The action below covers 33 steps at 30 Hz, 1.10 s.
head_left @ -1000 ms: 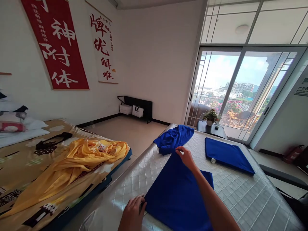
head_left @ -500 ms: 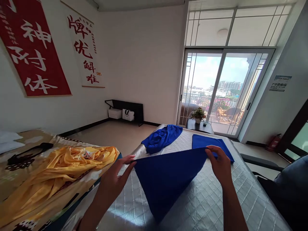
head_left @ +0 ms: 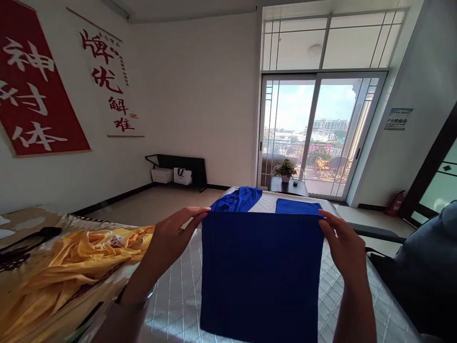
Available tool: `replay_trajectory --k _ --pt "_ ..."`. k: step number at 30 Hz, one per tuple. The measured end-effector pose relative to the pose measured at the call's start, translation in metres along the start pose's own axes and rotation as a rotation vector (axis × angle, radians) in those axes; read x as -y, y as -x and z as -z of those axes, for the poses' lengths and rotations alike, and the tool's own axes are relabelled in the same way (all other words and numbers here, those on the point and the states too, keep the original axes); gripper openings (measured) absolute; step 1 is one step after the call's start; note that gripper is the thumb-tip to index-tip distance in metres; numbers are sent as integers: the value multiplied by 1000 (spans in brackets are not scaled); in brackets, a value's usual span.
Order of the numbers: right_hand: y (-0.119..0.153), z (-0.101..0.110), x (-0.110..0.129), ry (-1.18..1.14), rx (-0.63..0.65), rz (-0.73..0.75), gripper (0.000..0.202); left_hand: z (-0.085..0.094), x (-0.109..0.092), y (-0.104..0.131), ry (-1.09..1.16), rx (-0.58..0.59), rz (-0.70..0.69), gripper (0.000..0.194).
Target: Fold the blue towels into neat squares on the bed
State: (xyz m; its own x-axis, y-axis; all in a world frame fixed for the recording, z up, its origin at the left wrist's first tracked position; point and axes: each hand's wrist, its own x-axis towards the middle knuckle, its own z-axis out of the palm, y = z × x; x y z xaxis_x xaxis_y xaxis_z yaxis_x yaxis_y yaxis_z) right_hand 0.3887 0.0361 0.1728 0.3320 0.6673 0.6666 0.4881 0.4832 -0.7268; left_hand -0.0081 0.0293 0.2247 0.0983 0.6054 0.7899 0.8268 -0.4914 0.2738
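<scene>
L hand (head_left: 174,233) & R hand (head_left: 344,243) each pinched closed, thumb to fingertips, on the upper L & R corners resp. of held cloth (head_left: 260,276), which hangs squared over silver mattress (head_left: 182,286); lower-edge contact can't tell. Status, as far as visible: flat cloth (head_left: 296,206) laid neat at far end (appears done), held cloth squared but not laid down, crumpled cloth (head_left: 241,197) to its L unsorted, as is yellow cloth (head_left: 96,252) on other bed. Count: blue cloths x3 (1 held, 1 flat, 1 crumpled), yellow x1, mattress w/ blues x1, hands x2.
</scene>
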Motion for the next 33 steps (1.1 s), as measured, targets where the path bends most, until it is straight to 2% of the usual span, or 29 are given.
replay_trajectory --k 8,12,15,20,24,28,30,33 --pt "-3 8 -3 43 -46 19 37 -8 -5 -2 35 -13 0 37" --pt "-2 12 -1 85 -122 78 40 -8 -11 1 37 -23 -8 36" --pt "0 16 5 97 -167 -15 41 -8 -17 3 64 -22 -5 35" --pt "2 20 18 -105 -148 -195 46 -9 -23 5 117 -17 10 31" --pt "1 17 21 -208 -176 -257 48 -14 -22 1 169 -10 -2 27" --pt "-2 10 12 -290 -175 -272 47 -22 -21 -1 233 21 -10 23" --pt "-5 8 5 -309 -180 -279 47 -25 -28 2 287 36 -48 18" --pt "-8 8 -5 -326 -238 -298 47 -26 -54 15 412 91 -179 10"
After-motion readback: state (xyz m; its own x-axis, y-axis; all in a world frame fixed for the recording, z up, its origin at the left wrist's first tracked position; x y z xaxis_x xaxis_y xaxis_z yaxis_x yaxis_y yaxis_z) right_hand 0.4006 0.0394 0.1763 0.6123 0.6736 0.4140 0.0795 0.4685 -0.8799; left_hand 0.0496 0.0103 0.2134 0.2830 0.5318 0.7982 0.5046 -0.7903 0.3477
